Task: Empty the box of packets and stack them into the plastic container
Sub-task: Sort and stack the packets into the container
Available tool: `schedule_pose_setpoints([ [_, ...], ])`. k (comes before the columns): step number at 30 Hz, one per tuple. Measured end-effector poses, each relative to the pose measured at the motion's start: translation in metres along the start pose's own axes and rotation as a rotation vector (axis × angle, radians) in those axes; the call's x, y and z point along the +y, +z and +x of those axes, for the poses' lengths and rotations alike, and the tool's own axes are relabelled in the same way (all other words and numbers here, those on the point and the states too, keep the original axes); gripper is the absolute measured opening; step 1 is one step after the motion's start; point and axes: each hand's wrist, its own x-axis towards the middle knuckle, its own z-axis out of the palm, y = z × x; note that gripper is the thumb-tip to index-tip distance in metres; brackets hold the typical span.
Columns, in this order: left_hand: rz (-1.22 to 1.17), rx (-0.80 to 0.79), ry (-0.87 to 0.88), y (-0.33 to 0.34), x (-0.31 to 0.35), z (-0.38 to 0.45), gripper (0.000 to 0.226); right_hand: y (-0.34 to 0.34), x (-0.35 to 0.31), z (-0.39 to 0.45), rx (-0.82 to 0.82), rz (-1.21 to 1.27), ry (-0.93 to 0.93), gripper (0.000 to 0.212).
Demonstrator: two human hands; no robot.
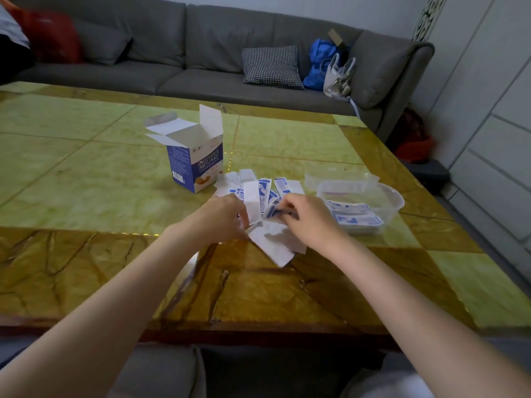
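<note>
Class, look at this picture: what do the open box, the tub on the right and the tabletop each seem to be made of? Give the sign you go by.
Box: thin printed card, likely; creased white flaps stand open.
Tub: clear plastic; packets and table show through its wall.
Tabletop: glossy green and brown veined stone or an imitation; it reflects light.

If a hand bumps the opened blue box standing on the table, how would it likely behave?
The box stands upright, taller than wide, flaps open, and looks emptied, so probably light and apt to tip or slide on the glossy table. Thin card, likely dents easily.
</note>
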Motion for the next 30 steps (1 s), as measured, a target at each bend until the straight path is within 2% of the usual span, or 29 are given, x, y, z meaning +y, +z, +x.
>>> schedule_pose_setpoints([
  [2,-0.065,0.004,-0.035,-0.005,0.0,-0.001,0.025,-0.005,-0.003,0.001,0.096,0.109,0.033,0.011],
  [4,-0.139,0.134,-0.106,-0.007,0.0,0.004,0.03,-0.008,-0.005,0.0,0.172,0.194,0.068,0.012],
  [6,-0.199,0.321,-0.177,-0.007,0.001,0.012,0.035,-0.009,-0.007,-0.002,0.162,0.274,0.096,0.011],
  [8,-0.195,0.393,-0.227,-0.004,0.004,0.02,0.043,-0.01,-0.009,-0.005,0.095,0.27,0.091,0.013],
  [11,0.021,0.244,-0.163,0.008,0.008,0.031,0.054,-0.013,-0.009,-0.009,-0.095,0.111,-0.009,0.017],
  [14,0.175,0.084,-0.061,0.023,0.005,0.04,0.044,-0.01,-0.01,-0.017,-0.362,0.051,-0.158,0.018],
  [16,0.196,0.067,-0.004,0.023,0.001,0.041,0.039,-0.007,-0.008,-0.02,-0.451,0.022,-0.179,0.023],
  [20,-0.008,0.105,0.1,0.008,-0.006,0.029,0.025,-0.012,0.007,-0.016,-0.355,-0.082,-0.122,0.025],
  [22,-0.059,0.149,0.069,0.006,-0.014,0.024,0.018,-0.014,0.012,-0.017,-0.31,-0.128,-0.113,0.024],
  [24,-0.085,0.182,0.02,0.008,-0.017,0.02,0.022,-0.012,0.01,-0.018,-0.228,-0.113,-0.127,0.022],
  [26,-0.123,0.168,-0.019,0.008,-0.015,0.019,0.038,-0.011,0.003,-0.017,-0.118,0.036,-0.085,0.019],
  [28,-0.181,0.128,-0.051,0.007,-0.011,0.018,0.058,-0.013,-0.004,-0.016,-0.039,0.326,0.052,0.014],
  [30,-0.261,0.151,-0.062,0.006,-0.007,0.018,0.067,-0.014,-0.008,-0.015,0.008,0.657,0.241,0.008],
])
